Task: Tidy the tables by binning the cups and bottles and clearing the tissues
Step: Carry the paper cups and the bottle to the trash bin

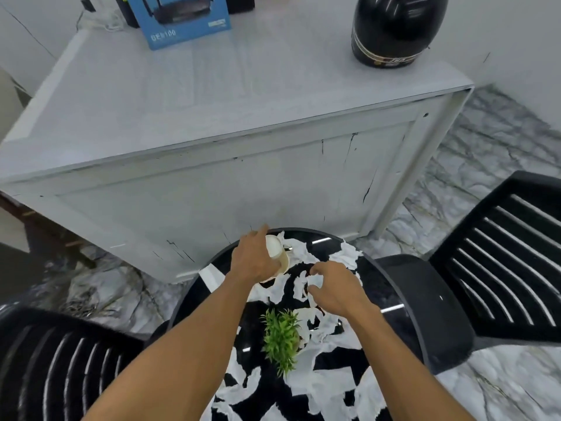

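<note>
Fingers (258, 238) of the left hand (253, 259) are curling around a beige paper cup (278, 253), gripping it at the far edge of the round black counter (379, 287). I cannot tell whether the cup is resting on the surface or is lifted from it. Just to the right, the right hand (337, 291) is bending its fingers (318, 269) close together with the thumb and is pinching one small piece of white tissue (314, 281). Many other torn tissue pieces (321, 387) are lying all over this counter, from the far rim down to the near side.

Behind it, on a big white counter (212, 110), a blue box (182, 25) with a picture of a router is standing at the left. White letters on it are looking like "GE100", but they are blurred. At the right, a glossy black helmet (394, 28) is sitting, and its lettering is too small to read.

A black slatted chair (60, 360) is standing at the left of the round counter. A small green plant (280, 338) is sitting between the two forearms, among the tissues. Another black chair (516, 253) is pushing against the right rim, on a grey marble floor (501, 132).
</note>
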`<state>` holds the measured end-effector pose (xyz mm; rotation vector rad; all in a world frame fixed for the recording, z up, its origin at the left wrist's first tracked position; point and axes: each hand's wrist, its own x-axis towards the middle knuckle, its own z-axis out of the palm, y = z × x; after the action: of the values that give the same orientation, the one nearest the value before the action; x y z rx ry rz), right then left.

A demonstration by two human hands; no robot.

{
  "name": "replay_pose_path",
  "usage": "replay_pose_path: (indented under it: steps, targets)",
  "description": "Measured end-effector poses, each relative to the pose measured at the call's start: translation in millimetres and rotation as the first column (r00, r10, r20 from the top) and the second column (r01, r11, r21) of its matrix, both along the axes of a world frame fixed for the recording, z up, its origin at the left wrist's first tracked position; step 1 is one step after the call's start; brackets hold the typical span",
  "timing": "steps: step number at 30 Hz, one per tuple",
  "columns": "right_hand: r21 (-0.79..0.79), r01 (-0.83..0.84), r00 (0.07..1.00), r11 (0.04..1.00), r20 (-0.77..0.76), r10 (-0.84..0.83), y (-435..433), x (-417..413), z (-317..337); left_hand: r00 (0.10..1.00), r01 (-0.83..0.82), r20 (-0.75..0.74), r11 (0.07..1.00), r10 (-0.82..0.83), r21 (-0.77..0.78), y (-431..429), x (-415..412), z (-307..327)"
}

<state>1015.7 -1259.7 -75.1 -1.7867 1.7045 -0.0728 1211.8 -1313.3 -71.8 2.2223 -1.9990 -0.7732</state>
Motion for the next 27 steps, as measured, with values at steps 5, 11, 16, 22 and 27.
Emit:
replay_pose_path:
  steps: [5, 11, 16, 22, 27]
  targets:
    - [-0.003, -0.021, 1.000, 1.000, -0.009, 0.021, 0.5, 1.0, 1.5, 0.999, -0.026, -0.027, 0.997, 0.024, -0.070, 6.0, -2.7, 0.2]
    - [-0.076, -0.082, 0.997, 0.994, -0.006, 0.081, 8.1, 33.6, 31.9, 0.983, -0.136, -0.151, 0.968, 0.105, -0.209, 43.9, 27.0, 34.2]
    - [-0.167, -0.182, 0.983, 0.969, -0.020, 0.181, 34.3, 87.9, 72.2, 0.967, -0.235, -0.176, 0.918, 0.186, -0.320, 103.4, 77.8, 69.5]
    - [-0.264, -0.326, 0.944, 0.908, -0.046, 0.326, 107.3, 175.6, 117.0, 0.936, -0.350, -0.190, 0.826, 0.295, -0.442, 211.0, 155.4, 108.0]
    - [-0.281, -0.456, 0.884, 0.845, -0.033, 0.466, 196.9, 258.6, 141.0, 0.877, -0.476, -0.213, 0.714, 0.431, -0.513, 333.6, 229.0, 130.8]
